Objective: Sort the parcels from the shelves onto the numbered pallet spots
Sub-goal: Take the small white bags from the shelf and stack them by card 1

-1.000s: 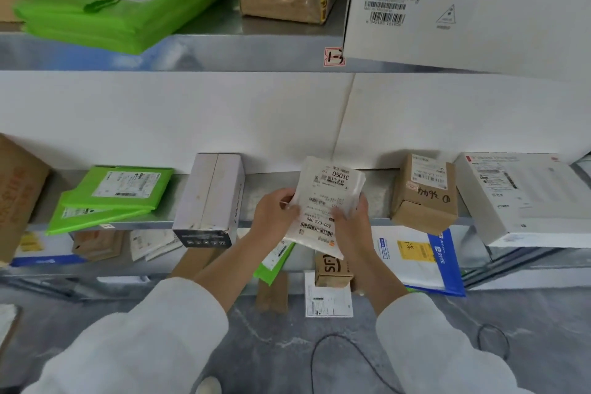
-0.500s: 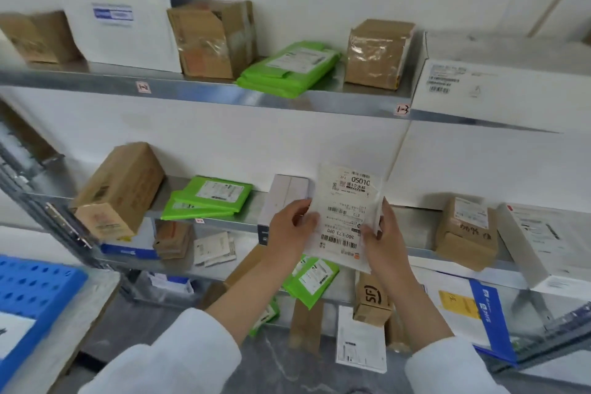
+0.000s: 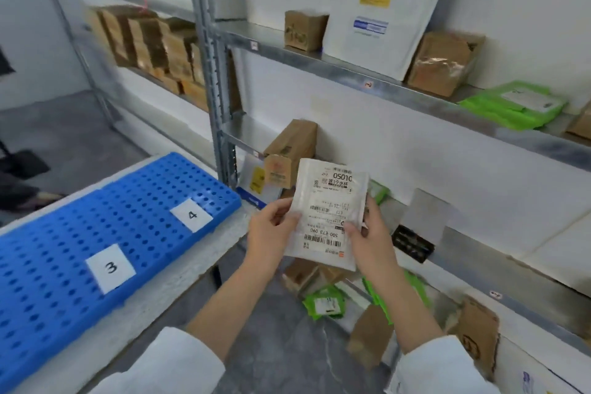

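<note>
White film parcel [image 3: 327, 214] is held upright, its left edge pinched by the left hand [image 3: 270, 232], its right edge by the right hand [image 3: 372, 238]. Left of the left hand, the blue pallet [image 3: 48, 281] is marked 3 and 4. If the label [image 3: 323, 235] is misread, the parcel could be placed wrongly.

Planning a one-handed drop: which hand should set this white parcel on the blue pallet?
Probably left: the left hand grips the parcel on the side nearer the blue pallet; the right hand holds the far side.
</note>
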Action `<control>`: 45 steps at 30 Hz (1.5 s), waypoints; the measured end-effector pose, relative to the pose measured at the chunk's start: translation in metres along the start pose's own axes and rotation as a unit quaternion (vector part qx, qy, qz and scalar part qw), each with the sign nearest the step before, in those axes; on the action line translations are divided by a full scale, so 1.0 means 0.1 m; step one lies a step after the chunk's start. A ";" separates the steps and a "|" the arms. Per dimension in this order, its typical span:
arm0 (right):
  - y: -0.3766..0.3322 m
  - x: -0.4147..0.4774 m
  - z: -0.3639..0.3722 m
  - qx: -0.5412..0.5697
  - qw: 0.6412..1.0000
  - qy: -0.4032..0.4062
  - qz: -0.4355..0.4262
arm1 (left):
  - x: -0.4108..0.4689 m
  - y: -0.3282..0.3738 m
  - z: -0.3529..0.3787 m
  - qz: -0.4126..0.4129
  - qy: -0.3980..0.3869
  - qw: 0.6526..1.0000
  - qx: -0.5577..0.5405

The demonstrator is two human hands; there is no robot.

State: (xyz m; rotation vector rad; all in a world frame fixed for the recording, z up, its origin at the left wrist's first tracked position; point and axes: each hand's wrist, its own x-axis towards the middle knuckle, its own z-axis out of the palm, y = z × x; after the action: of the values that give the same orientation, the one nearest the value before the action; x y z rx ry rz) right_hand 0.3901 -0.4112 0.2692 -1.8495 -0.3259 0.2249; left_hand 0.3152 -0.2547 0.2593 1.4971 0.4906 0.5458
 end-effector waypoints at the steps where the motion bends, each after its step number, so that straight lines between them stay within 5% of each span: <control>1: -0.07 -0.03 0.21 -0.003 1.000 -0.022 -0.003 | -0.03 0.01 -0.23 -0.002 0.022 1.000 -0.003; 13: -0.71 -0.71 2.66 -0.010 0.964 -0.258 -0.064 | -0.72 -0.07 -2.78 -0.056 0.276 0.959 -0.027; 24: -1.08 -1.49 4.39 -0.036 0.877 -0.468 -0.105 | -1.58 -0.14 -4.28 -0.056 0.483 0.874 -0.022; 36: -1.58 -1.96 6.05 -0.014 0.778 -0.613 -0.138 | -1.80 0.03 -5.62 -0.064 0.624 0.778 0.035; 45: -1.57 -2.03 6.87 -0.039 0.742 -0.655 -0.138 | -1.59 -0.20 -6.26 -0.129 0.663 0.736 0.045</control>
State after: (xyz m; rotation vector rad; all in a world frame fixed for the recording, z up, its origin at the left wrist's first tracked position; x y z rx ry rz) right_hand -0.0359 0.1835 0.2126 -1.3858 -1.5734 1.3249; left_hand -0.1946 0.1407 0.2216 0.8571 1.8192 1.3514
